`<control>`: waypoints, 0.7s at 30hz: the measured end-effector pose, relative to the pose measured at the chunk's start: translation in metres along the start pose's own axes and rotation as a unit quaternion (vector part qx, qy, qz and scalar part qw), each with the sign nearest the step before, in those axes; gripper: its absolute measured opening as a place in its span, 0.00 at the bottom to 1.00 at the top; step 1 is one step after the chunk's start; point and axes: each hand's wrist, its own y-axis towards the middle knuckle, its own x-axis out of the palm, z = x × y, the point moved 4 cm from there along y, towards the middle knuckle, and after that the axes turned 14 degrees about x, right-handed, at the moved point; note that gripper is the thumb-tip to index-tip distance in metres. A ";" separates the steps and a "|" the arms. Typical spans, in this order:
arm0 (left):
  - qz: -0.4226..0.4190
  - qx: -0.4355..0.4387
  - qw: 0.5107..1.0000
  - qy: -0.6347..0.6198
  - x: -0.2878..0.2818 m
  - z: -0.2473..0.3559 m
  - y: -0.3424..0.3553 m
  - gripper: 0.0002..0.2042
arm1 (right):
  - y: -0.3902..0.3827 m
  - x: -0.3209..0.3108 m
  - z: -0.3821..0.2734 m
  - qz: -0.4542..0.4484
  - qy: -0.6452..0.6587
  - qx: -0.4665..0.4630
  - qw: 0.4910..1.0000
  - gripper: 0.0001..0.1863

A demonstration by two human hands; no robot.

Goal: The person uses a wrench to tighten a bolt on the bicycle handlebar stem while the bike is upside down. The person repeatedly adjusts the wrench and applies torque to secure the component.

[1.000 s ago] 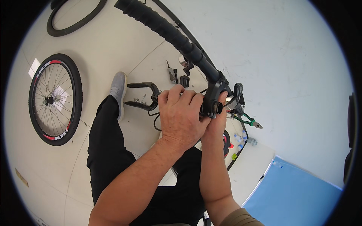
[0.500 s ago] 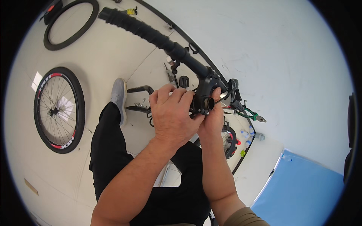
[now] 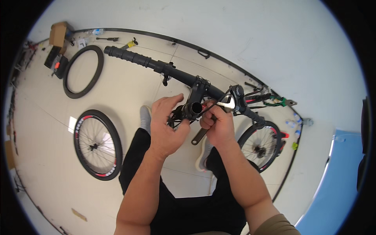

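A bicycle handlebar [image 3: 178,73] with black ribbed grips runs slantwise before me, clamped in a black stem [image 3: 196,93]. At the stem's near end the round, hollow top of a tube [image 3: 194,107] faces up. My left hand [image 3: 166,127] is beside this tube on its left, thumb and fingers apart; some fingertips are hidden behind it. On the tube's right, my right hand [image 3: 219,127] has its fingers curled together beside a black cable; what they pinch is hidden. A crank arm [image 3: 199,136] shows just below those fingers. A shifter with a shiny lever [image 3: 228,102] sits beyond them.
A spoked wheel [image 3: 98,145] lies on the floor at left, with a loose tire [image 3: 83,71] farther off. The bike's rear wheel [image 3: 259,147] is at right. Green-handled pliers [image 3: 282,102] and plastic bottles [image 3: 291,123] lie near the wall. An open cardboard box [image 3: 58,33] stands far left.
My view has shifted, showing more floor and the wheel at right. My left hand has come off the top of the stem and opened to its left; the right hand has drawn apart from it.
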 end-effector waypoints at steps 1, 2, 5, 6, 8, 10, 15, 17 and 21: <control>0.018 -0.035 0.999 -0.034 0.000 -0.006 -0.003 0.25 | -0.001 0.002 -0.002 0.004 -0.013 -0.002 1.000 0.04; 0.032 -0.131 0.990 -0.051 0.001 -0.016 -0.009 0.22 | -0.002 0.001 -0.003 -0.001 -0.017 0.004 1.000 0.04; 0.139 -0.239 0.957 -0.088 0.007 -0.032 -0.025 0.21 | 0.003 0.004 -0.001 -0.019 -0.025 0.015 0.999 0.04; 0.137 -0.248 0.957 -0.066 0.008 -0.026 -0.028 0.21 | 0.005 0.005 0.000 -0.019 -0.024 0.011 0.999 0.03; 0.100 -0.167 0.979 0.057 0.008 -0.012 -0.034 0.20 | -0.001 0.009 -0.002 -0.003 -0.020 0.009 1.000 0.03; 0.058 -0.082 0.981 0.168 0.007 0.002 -0.041 0.19 | -0.003 0.010 -0.003 -0.011 -0.027 0.011 1.000 0.04; -0.037 0.069 0.954 0.289 0.013 0.028 -0.042 0.25 | 0.001 0.003 0.000 -0.012 -0.026 0.039 0.999 0.05; -0.059 0.093 0.947 0.302 0.019 0.030 -0.039 0.28 | 0.003 0.004 0.000 -0.018 -0.023 0.045 0.999 0.05; -0.092 0.096 0.945 0.300 0.022 0.018 -0.035 0.29 | -0.005 0.009 -0.004 -0.036 -0.011 0.034 0.999 0.05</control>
